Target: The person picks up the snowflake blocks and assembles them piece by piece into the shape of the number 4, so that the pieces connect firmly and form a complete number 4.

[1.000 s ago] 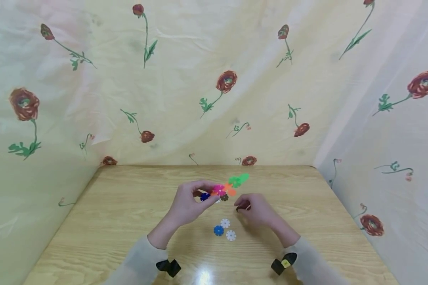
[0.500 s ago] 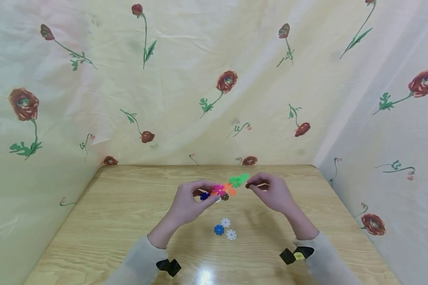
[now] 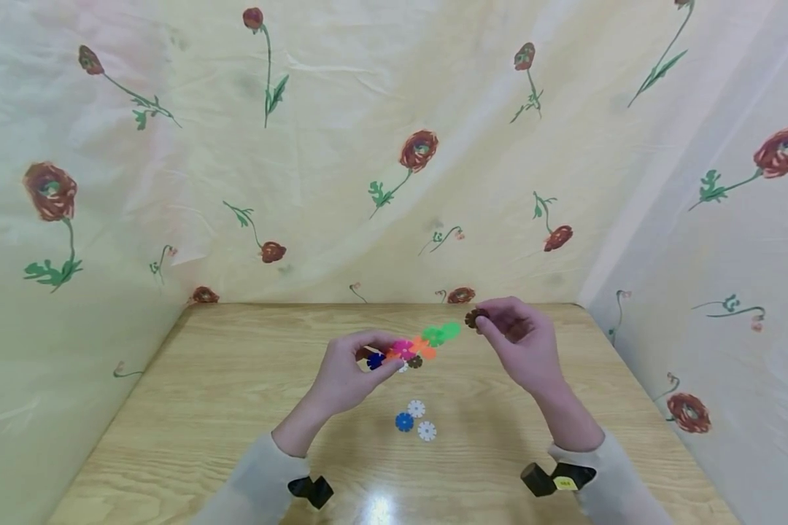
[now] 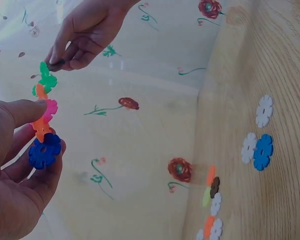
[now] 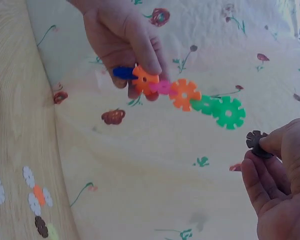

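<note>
My left hand [image 3: 344, 375] grips a chain of slotted plastic snowflake discs above the table. In the right wrist view the chain runs from a dark blue disc [image 5: 124, 73] through orange [image 5: 145, 79], pink and orange discs [image 5: 185, 95] to two green discs [image 5: 228, 113] at its free end. Thumb and fingers hold it around the blue, orange and pink part. To the right, my right hand [image 3: 528, 346] pinches a dark brown snowflake disc [image 5: 256, 139] between thumb and fingers. A gap separates this disc from the green end in the head view.
On the wooden table [image 3: 236, 423] lie a blue disc [image 3: 404, 421] and two white discs [image 3: 427, 431]. Farther back, partly hidden behind the left hand and chain, are several more, including a brown disc [image 3: 415, 361]. A flowered cloth [image 3: 341, 146] surrounds the table.
My right hand has risen from low over the table, up past the green end, and out to the right with the brown disc. My left hand and the chain stay almost still.
</note>
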Demonstrator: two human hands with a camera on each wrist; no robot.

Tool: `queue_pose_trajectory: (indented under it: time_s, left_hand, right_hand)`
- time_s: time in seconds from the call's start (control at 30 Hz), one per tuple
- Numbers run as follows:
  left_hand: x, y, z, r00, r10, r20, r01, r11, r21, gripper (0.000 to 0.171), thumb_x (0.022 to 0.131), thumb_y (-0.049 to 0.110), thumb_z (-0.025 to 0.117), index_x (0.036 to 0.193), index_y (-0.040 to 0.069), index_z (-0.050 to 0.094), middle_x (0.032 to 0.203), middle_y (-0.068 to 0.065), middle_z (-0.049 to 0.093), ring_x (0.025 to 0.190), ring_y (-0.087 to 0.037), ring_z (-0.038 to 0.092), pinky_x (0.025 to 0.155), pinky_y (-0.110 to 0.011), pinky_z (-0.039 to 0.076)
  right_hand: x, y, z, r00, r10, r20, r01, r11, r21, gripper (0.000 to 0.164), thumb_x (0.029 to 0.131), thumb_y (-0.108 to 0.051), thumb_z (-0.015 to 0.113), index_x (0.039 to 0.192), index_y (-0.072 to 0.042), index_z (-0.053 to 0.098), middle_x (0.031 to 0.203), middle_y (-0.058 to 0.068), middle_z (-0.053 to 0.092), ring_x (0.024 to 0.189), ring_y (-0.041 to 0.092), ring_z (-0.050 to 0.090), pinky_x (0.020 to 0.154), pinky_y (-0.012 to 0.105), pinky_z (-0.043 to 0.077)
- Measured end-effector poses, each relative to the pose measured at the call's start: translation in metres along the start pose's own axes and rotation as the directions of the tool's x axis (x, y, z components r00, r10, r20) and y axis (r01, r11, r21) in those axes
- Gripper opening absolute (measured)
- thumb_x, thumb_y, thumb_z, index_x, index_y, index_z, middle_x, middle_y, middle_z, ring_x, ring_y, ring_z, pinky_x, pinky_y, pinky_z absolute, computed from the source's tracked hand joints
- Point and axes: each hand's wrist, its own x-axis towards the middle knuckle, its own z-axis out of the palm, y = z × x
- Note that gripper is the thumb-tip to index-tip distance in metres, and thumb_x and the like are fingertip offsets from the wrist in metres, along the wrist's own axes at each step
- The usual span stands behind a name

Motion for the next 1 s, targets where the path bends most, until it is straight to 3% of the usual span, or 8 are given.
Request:
queue_pose_trajectory:
  time_s: [0.73, 1.0]
  left_hand:
    - [0.0, 0.0, 0.001, 1.0, 0.012, -0.001, -0.012, 1.0, 0.003, 0.022, 0.093, 0.015, 0.084, 0.114, 0.016, 0.08, 0.114, 0.0, 0.081, 0.099, -0.014, 0.072, 0.082, -0.032, 0.062]
    - [-0.001, -0.001, 0.002, 1.0, 0.013, -0.014, -0.013, 1.0, -0.002, 0.021, 0.093, 0.014, 0.084, 0.114, 0.016, 0.08, 0.111, -0.001, 0.081, 0.097, -0.015, 0.071, 0.079, -0.026, 0.061]
  right_hand:
    - [-0.006, 0.001, 0.008, 1.0, -0.026, 0.01, 0.025, 0.999, 0.033, 0.017, 0.093, 0.017, 0.068, 0.11, 0.017, 0.068, 0.093, -0.009, 0.076, 0.078, 0.004, 0.073, 0.064, 0.017, 0.06]
    - [-0.007, 0.0, 0.011, 1.0, -0.025, 0.016, 0.025, 0.999, 0.026, 0.018, 0.092, 0.018, 0.069, 0.11, 0.017, 0.067, 0.093, -0.01, 0.076, 0.078, 0.005, 0.075, 0.065, 0.019, 0.061]
